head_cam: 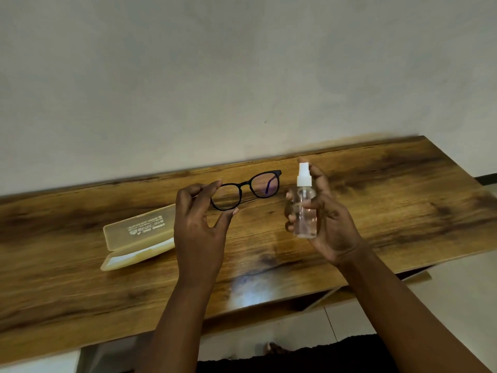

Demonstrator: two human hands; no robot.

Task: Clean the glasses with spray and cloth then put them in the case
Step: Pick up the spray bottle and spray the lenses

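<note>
Mid-frame above the tabletop [349,238]: left hand [197,230] pinching black-framed glasses [246,191] by one lens rim, right hand [326,219] wrapped around clear spray bottle [305,208]. Open yellow case [137,235] at centre left. Risks — thin fingertip grip slipping, nozzle aimed off the lenses.

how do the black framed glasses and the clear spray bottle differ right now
The black framed glasses are dark and pinched at one lens by the left hand; the clear plastic spray bottle is see-through, white-capped, upright, wrapped in the right hand. Both are held above the wooden table.
</note>
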